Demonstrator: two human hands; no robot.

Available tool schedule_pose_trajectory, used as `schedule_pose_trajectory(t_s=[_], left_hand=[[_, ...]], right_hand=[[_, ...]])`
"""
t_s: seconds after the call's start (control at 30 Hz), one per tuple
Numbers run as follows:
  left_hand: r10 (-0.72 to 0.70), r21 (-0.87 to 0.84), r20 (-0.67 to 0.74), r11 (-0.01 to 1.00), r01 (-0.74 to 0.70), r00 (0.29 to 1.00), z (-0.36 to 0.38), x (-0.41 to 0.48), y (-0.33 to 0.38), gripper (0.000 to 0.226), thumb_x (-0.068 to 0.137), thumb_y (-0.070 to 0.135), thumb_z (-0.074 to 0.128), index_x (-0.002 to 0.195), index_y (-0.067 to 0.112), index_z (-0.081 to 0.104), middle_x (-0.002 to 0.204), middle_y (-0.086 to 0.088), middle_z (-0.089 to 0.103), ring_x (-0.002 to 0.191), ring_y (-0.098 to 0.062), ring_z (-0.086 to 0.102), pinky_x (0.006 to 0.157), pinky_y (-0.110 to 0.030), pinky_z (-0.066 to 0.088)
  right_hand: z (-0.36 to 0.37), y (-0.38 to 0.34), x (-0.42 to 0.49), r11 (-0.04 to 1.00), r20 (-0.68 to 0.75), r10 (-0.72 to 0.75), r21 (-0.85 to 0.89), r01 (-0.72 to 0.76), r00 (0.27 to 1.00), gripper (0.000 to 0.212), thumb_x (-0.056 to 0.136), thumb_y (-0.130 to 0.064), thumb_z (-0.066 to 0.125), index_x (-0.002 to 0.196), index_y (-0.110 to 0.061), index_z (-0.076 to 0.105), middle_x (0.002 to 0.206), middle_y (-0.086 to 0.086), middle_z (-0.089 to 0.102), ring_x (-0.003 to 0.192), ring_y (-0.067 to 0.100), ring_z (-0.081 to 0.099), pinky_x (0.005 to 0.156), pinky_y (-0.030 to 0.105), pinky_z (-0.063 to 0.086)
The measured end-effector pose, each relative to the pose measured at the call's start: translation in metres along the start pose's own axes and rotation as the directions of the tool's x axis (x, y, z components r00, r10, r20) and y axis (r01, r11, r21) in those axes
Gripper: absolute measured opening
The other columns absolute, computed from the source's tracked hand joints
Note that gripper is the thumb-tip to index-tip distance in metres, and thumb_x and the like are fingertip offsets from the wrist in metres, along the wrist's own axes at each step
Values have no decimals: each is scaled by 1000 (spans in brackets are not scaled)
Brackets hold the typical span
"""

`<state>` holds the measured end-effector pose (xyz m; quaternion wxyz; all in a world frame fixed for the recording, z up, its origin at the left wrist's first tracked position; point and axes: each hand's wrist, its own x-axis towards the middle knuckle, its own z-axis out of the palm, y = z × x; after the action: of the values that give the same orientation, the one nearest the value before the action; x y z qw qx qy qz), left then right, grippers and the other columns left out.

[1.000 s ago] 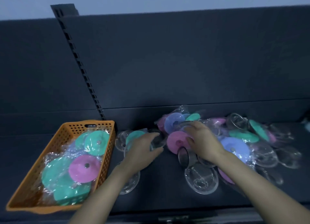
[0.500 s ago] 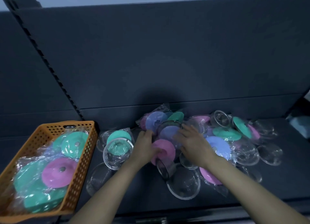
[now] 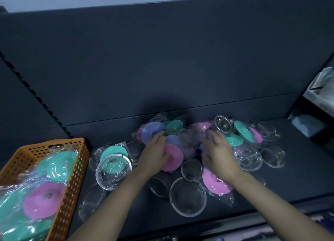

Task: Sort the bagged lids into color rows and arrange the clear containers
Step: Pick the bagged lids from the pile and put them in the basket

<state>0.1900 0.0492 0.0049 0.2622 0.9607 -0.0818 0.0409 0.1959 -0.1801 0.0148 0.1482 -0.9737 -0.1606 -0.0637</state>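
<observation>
on pink lid [image 3: 173,158], left grip [image 3: 155,155] resting flat

looks like a shop: a dark display shelf [image 3: 289,179] with a slotted upright [image 3: 32,91] and back panel [image 3: 162,60], bagged lids [image 3: 174,156] heaped on it, an orange basket [image 3: 73,184] alongside.

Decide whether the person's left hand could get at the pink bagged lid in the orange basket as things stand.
Probably yes. The pink lid lies uppermost in the open-topped orange basket, nothing covering it but its bag, and the left hand is the nearer one.
</observation>
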Motion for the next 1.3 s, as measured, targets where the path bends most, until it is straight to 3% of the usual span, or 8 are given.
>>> schedule_pose_trajectory(t_s=[0.13,0.27,0.4,0.63,0.83,1.0,1.13,1.3], left_hand=[[-53,241,95,970,29,994,8,0,7,96,71,28,75,148,12,18,151,-9,21,134,-33,29,107,-39,31],[-117,312,50,945,96,992,4,4,15,85,66,28,76,137,15,31,133,-11,38,117,-31,41,88,-38,40],[-187,383,71,912,146,980,-2,7,15,65,58,43,81,109,18,49,121,-4,46,113,-26,42,86,-38,39],[-230,14,92,973,230,969,-22,3,10,46,60,28,83,79,18,42,81,-1,57,71,-21,54,58,-30,42],[-247,-103,-26,964,243,969,-28,-7,6,39,63,21,82,82,8,51,76,-6,59,68,-24,51,57,-31,38],[-187,-225,-81,960,165,979,-32,-14,1,16,74,7,73,79,15,60,76,7,64,71,-9,60,60,-15,40],[-164,-243,-83,960,140,983,-32,-17,-4,11,76,7,72,76,15,65,74,8,65,70,-5,60,62,-16,44],[-171,-270,-62,951,148,983,-31,-23,-3,13,80,9,68,75,13,56,71,5,60,64,-7,52,57,-12,38]], right_hand=[[-6,11,-16,970,226,201,-183,-161,953,74,89,-48,54,149,-26,16,158,13,-1,143,43,-1,115,54,8],[-3,17,-27,964,307,199,-233,-129,931,86,85,-60,53,151,-28,7,158,14,-9,143,42,-11,115,56,0],[1,20,-31,960,340,179,-268,-88,923,96,79,-61,60,151,-31,4,159,13,-10,144,39,-15,114,54,-6],[-1,17,-33,934,439,174,-358,-6,882,111,73,-55,68,151,-28,-7,157,15,-20,142,40,-21,115,56,-8],[1,9,-35,974,336,83,-225,-5,938,84,87,-40,61,152,-19,11,159,17,-4,146,37,-7,120,46,2],[-3,11,-51,993,126,68,87,-79,990,49,88,-31,64,130,-8,55,147,21,35,141,38,25,116,34,18],[-5,15,-66,954,-64,240,198,-224,969,28,81,-5,67,107,4,66,115,25,59,106,40,58,93,38,46],[-3,10,-84,893,28,439,94,-440,898,17,87,-13,56,99,-2,60,97,20,62,89,37,63,67,35,43]])
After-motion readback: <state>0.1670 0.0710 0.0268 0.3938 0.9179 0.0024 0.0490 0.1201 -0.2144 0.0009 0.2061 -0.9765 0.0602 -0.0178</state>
